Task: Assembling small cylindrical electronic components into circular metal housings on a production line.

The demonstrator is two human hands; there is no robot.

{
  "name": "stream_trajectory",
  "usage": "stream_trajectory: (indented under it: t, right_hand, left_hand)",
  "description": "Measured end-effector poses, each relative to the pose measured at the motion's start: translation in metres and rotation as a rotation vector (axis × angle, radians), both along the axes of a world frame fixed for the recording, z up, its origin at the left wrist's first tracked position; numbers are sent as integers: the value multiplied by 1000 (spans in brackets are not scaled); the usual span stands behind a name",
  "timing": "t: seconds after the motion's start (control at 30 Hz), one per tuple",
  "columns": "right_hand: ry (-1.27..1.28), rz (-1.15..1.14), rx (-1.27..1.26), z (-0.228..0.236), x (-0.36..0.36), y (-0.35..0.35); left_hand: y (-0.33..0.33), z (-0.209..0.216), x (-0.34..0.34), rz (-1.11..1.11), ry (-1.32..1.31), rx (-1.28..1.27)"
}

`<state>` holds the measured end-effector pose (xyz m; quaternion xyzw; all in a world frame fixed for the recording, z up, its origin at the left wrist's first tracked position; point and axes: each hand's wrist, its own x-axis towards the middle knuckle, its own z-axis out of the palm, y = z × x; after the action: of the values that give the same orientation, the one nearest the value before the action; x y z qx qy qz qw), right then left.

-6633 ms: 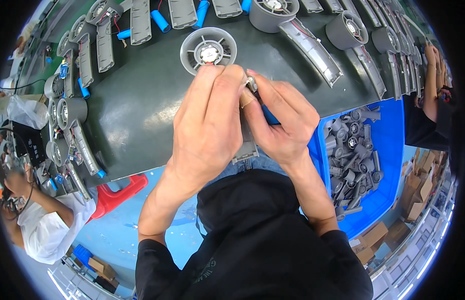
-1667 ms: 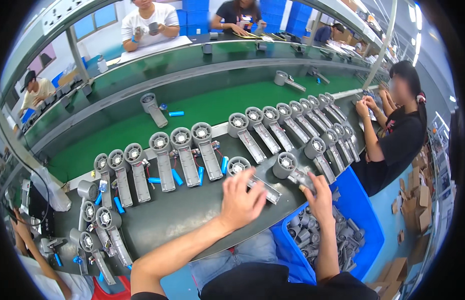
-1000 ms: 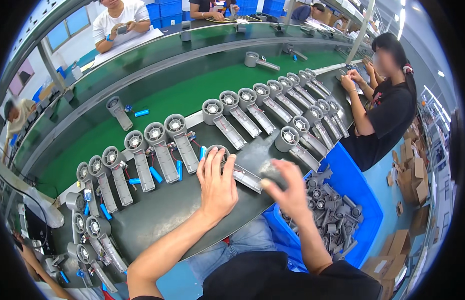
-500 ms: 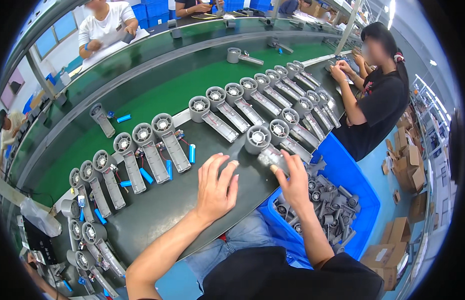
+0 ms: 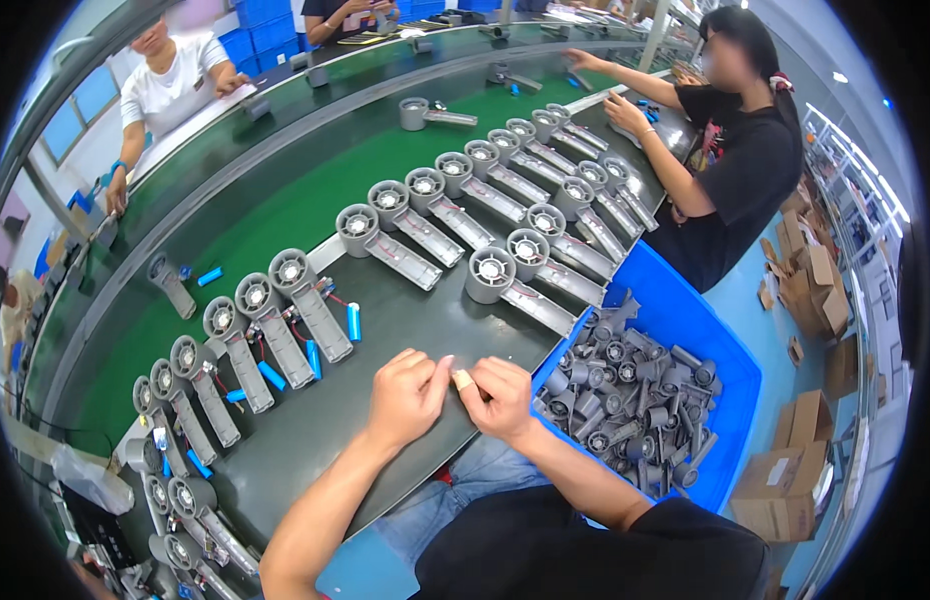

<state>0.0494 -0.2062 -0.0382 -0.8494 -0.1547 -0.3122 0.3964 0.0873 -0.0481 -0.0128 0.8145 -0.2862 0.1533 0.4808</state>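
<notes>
Although the fans left of the left hand mostly had blue cells beside them on the surface, their handles lay open and no cell looked seated, so that row seemed unfinished. The left hand was clenched, its thumb close to that of the right hand, likewise curled; whether they pinched anything small could not be told. Beyond the right hand, other fans showed hubs fitted, handles uncovered, no cells visible. To its right, a bin held loose parts.
</notes>
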Motion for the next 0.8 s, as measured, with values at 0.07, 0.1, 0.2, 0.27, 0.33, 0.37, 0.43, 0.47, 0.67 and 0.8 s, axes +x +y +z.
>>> stream_trajectory:
  t: [0.07,0.1,0.2,0.27,0.33,0.37,0.43,0.47,0.67,0.8]
  right_hand:
    - [15,3,75,-1,-2,-1]
    - [10,19,82,-1,-2,-3]
    - [-5,33,93,0,-2,-4]
    - [-7,75,52,1,-3,-8]
    - [32,81,124,7,-6,-9]
    - [73,102,195,12,-7,-8]
    - [-81,-1,162,22,-6,-29]
    - [-70,-82,144,27,-4,-44]
    - [-113,-569,106,40,56,-204]
    - [-8,-763,-11,37,118,-310]
  left_hand:
    - [1,4,-2,24,72,7]
    - [1,4,-4,61,147,14]
    - [0,2,-4,64,173,-7]
    - [0,-2,-1,71,144,-29]
    - [-2,-3,-3,91,207,-46]
    - [-2,1,-4,126,272,-63]
    - [3,-1,-2,48,291,24]
    - [3,-1,-2,83,228,-26]
    - [0,1,0,102,312,-24]
    - [-1,2,-1,92,287,76]
